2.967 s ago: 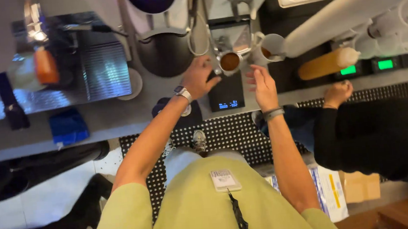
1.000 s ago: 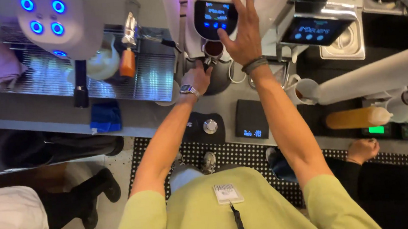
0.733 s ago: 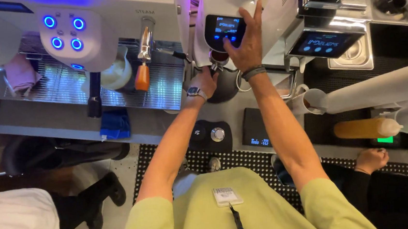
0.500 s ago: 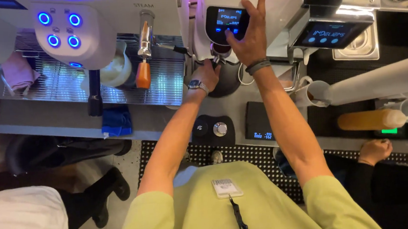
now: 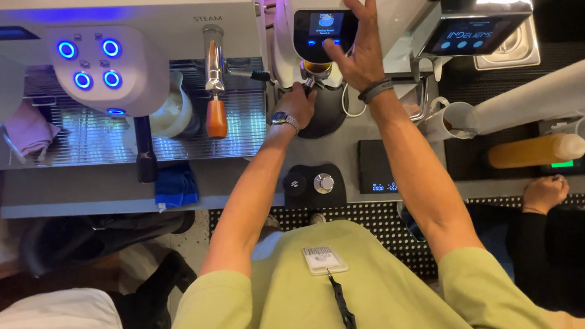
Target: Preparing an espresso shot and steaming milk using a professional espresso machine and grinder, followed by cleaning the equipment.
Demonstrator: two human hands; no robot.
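At the back edge of the counter (image 5: pixel 347 154), the left hand (image 5: pixel 296 106) grips the portafilter (image 5: pixel 315 70) under the coffee grinder's (image 5: pixel 309 17) spout, while the right hand (image 5: pixel 361 48), nearer and open-fingered, touches the grinder's touchscreen (image 5: pixel 324 28) directly above it.

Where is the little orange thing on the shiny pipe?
In the head view, the orange grip sits at the steam wand's lower end, over the metal drip tray, just left of the left hand.
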